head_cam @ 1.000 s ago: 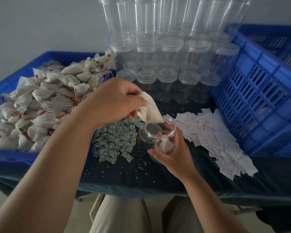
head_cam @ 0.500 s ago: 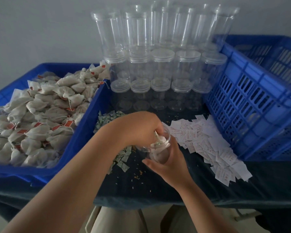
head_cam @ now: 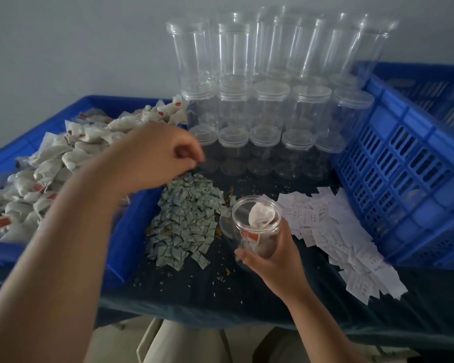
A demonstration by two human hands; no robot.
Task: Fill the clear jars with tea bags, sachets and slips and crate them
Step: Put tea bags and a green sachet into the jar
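Observation:
My right hand (head_cam: 270,260) grips an open clear jar (head_cam: 266,247) from below and tilts it toward me over the dark table. White tea bags (head_cam: 261,214) with red tags lie inside it. My left hand (head_cam: 152,158) hovers, blurred, above the inner edge of the blue tray (head_cam: 131,231), its fingers loosely curled and holding nothing. The tray holds a heap of tea bags (head_cam: 58,163). A pile of green sachets (head_cam: 186,218) lies left of the jar, and white paper slips (head_cam: 338,231) spread out to its right.
Stacked, lidded empty jars (head_cam: 273,106) stand at the back of the table. A slotted blue crate (head_cam: 409,166) leans at the right. A clear lid (head_cam: 224,224) lies beside the held jar. Loose tea crumbs dot the dark cloth.
My left hand pushed a tea bag into the jar, let it go and drew back up and left toward the tray. The jar stayed in my right hand.

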